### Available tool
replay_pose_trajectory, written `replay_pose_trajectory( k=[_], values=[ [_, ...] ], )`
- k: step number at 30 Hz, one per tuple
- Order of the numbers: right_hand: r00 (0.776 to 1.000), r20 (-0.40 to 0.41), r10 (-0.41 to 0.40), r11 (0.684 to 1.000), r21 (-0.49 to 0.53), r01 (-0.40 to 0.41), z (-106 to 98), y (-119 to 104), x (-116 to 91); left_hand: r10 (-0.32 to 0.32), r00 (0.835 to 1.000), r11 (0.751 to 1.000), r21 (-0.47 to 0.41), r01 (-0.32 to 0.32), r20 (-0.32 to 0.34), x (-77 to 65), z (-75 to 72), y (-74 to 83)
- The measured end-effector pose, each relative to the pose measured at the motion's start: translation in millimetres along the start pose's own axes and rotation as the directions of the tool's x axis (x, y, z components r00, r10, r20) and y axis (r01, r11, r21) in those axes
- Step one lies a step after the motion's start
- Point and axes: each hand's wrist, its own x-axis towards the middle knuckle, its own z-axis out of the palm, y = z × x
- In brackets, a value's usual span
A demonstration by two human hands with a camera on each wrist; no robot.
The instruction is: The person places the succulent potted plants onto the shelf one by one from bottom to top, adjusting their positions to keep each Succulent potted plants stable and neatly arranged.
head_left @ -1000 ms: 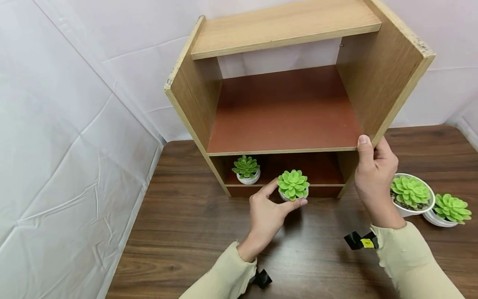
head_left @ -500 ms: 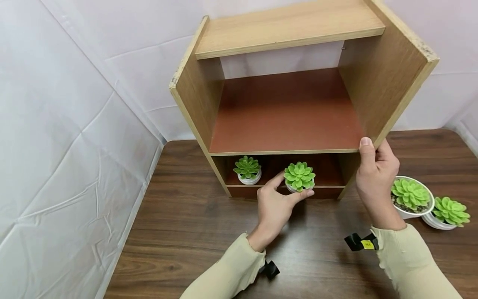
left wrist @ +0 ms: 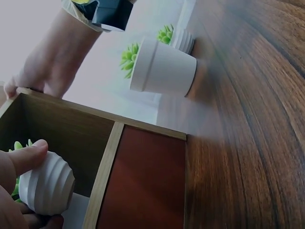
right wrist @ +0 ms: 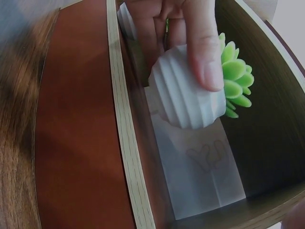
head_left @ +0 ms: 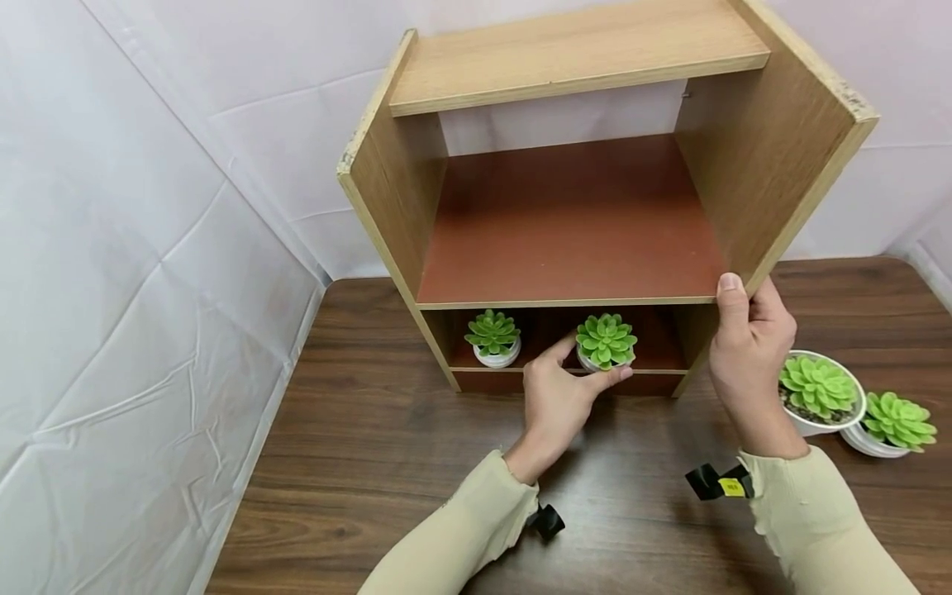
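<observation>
Left hand (head_left: 556, 401): your fingers pinch the held succulent (head_left: 606, 340) by its white ridged pot, thumb on the near side.
Held succulent's place: at the front of the lower compartment (head_left: 658, 354) of the wooden cabinet (head_left: 580, 62), a little right of its middle; whether its base touches the floor there, you cannot tell.
Way from the fingers: it lies ahead and to the right of your left palm, with the compartment's dim interior beyond it.
Nearer hand: the left, which has it; the right is off to the side.
Pointing: leaves up, base down, roughly upright; the pot is round, so its one clear axis runs base to leaves.
Right hand (head_left: 751, 355): your fingers grip the right panel (head_left: 781, 149), thumb by the middle board (head_left: 573, 223).
Second succulent (head_left: 494, 337): in the same compartment, left of the held one and apart from it.
Bench (head_left: 335, 479): a larger white flowerpot (head_left: 821, 392) stands near your right wrist, a small potted plant (head_left: 896, 421) just beside it.
</observation>
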Motion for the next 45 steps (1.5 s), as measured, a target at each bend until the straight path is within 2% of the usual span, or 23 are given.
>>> replay_pose_trajectory(
  k=[12, 21, 31, 45],
  values=[
    [1.0, 0.015, 0.003, 1.0, 0.015, -0.003, 2, -2, 2, -0.008, 1.0, 0.997, 0.072, 0.008, -0.001, 11.5, 4.5, -4.6],
    [1.0, 0.02, 0.013, 1.0, 0.011, -0.013, 0, -3, -1, -0.037, 0.999, 0.995, 0.09, 0.036, 0.016, 12.3, 7.3, -5.6],
    [0.999, 0.029, 0.038, 0.999, 0.03, -0.039, 0, 0, -2, -0.025, 1.0, 0.992, 0.128, 0.024, 0.009, 15.4, 7.3, -10.0],
    [0.999, 0.03, -0.016, 1.0, 0.012, 0.015, -2, 2, -1, -0.016, 1.0, 0.991, 0.134, 0.014, 0.019, 17.7, 8.1, -9.6]
  ],
)
